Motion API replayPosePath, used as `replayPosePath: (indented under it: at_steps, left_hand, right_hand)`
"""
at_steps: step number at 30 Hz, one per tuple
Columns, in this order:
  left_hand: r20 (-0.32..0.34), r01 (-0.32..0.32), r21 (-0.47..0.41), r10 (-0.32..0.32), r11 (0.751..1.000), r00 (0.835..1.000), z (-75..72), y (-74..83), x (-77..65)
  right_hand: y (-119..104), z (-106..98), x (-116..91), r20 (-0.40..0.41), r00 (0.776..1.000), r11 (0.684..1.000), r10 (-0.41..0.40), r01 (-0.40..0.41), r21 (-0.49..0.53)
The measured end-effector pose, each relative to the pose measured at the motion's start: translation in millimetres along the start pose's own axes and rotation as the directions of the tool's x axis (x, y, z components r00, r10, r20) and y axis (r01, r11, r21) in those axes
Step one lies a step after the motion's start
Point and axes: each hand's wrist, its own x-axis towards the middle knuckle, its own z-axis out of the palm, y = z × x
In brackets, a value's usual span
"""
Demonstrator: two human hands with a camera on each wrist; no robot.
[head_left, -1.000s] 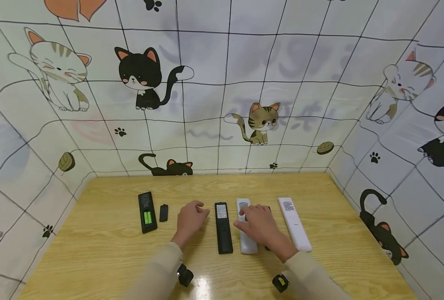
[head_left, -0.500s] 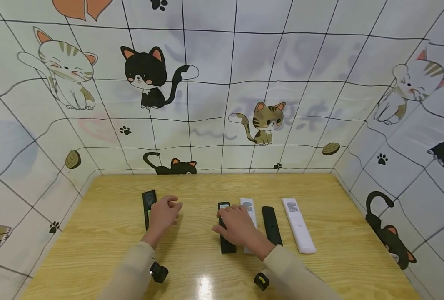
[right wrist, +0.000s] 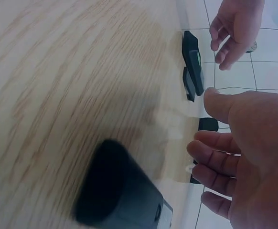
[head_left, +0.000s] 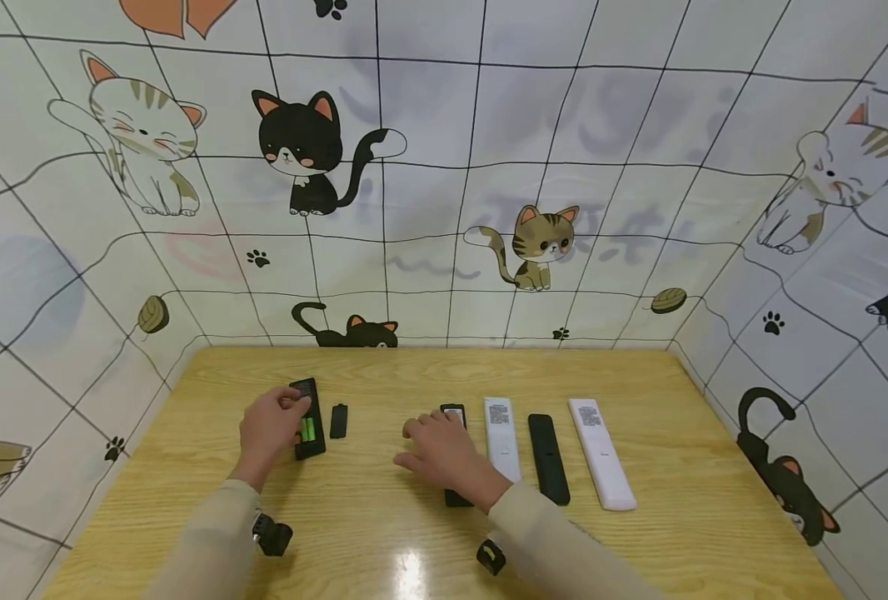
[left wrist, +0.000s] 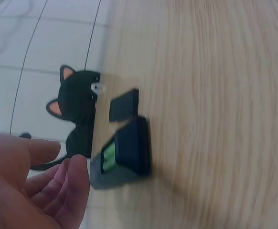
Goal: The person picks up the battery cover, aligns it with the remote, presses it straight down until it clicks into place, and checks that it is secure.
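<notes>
A black remote control (head_left: 314, 447) lies face down at the left with its compartment exposed and green batteries (head_left: 307, 429) inside. Its loose black battery cover (head_left: 339, 421) lies just to the right. My left hand (head_left: 271, 427) hovers at the remote's left side; in the left wrist view that hand (left wrist: 48, 186) is apart from the remote (left wrist: 141, 148), fingers loosely bent. My right hand (head_left: 442, 454) is above another black remote (head_left: 457, 498) and partly hides it. From the right wrist view, the right hand (right wrist: 253, 148) holds nothing and its fingers are relaxed.
To the right lie a white remote (head_left: 501, 433), a black remote (head_left: 549, 458) and a second white remote (head_left: 603, 454), all face down. The wooden table (head_left: 384, 533) is bordered by a cat-patterned tiled backdrop (head_left: 429, 208) at the back and sides.
Both hands have moved left. The left hand passed over the cover to the open remote's left side. The right hand went from the white remote to the black one. The view shifted slightly.
</notes>
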Motion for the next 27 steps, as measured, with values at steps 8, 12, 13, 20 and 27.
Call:
replayPosePath:
  at_steps: [8, 12, 13, 20, 27]
  left_hand:
    - [-0.027, 0.045, 0.1, -0.043, 0.994, 0.999, -8.9, -20.9, 6.6]
    - [-0.019, 0.054, 0.127, -0.052, 0.99, 0.998, -8.9, -26.1, 8.1]
    - [-0.017, 0.058, 0.131, -0.056, 0.99, 0.998, -8.9, -27.0, 8.7]
    - [-0.001, 0.082, 0.126, -0.083, 0.989, 0.997, -4.2, -31.9, 15.4]
    - [0.012, 0.088, 0.115, -0.091, 0.989, 0.996, 4.1, -27.4, 17.6]
  right_hand:
    - [-13.9, 13.8, 24.5, 0.01, 1.0, 1.0, 0.012, -0.012, -0.006]
    - [-19.3, 22.0, 36.6, -0.013, 1.0, 1.0, 0.023, -0.023, -0.002]
    - [-20.8, 23.9, 39.8, -0.018, 0.999, 1.0, 0.029, -0.029, 0.005]
    - [-36.4, 35.3, 62.9, -0.002, 0.995, 0.994, 0.101, -0.101, 0.031]
    - [-46.8, 46.8, 79.2, -0.016, 0.992, 0.991, 0.128, -0.128, 0.039]
